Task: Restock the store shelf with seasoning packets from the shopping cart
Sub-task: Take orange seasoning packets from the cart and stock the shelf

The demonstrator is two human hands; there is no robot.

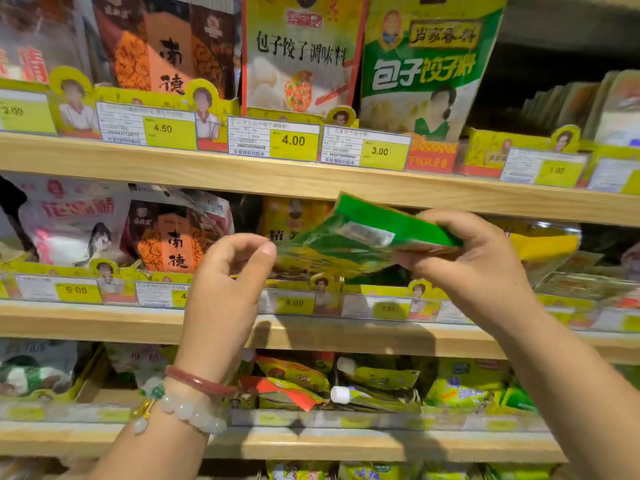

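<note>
My right hand (474, 268) grips a thin stack of green and yellow seasoning packets (349, 244), held nearly flat and tilted in front of the middle shelf (346, 332). To its left is my left hand (225, 289), which wears bead bracelets at the wrist. Its fingers are loosely curled and its thumb tip lies at the packets' left edge. Nothing sits between its fingers. A matching green packet (426, 67) stands upright on the top shelf (242, 174), above a 3.00 price tag (367, 150). The shopping cart is out of view.
Three wooden shelves carry upright seasoning bags behind yellow price tags. An orange bag (169, 240) and a white and pink bag (72, 226) stand to the left on the middle shelf. Loose yellow and red packets (294, 386) lie on the lower shelf.
</note>
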